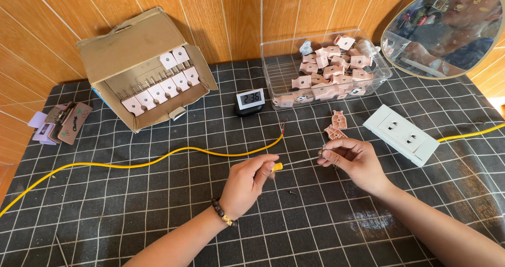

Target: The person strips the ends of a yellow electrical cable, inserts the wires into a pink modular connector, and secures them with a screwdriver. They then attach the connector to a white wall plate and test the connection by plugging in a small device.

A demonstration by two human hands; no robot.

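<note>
Left hand: I see my left hand [246, 185] near the middle of the table [131, 214], fingers pinched shut on the cut end of a yellow wire piece [276, 166].
Right hand: my right hand [355, 160] sits just right of it, fingertips closed on a thin metal strand; I cannot tell exactly what it is.
Yellow cable: the long yellow cable [158, 162] runs from the left edge to a bare tip mid-table.
Nearby: two pink plug halves [336, 125] and a white socket block [402, 134] lie toward the right; a clear tray of plug parts [326, 69], a cardboard box [144, 67] and a small digital clock [250, 99] stand along the far edge.
</note>
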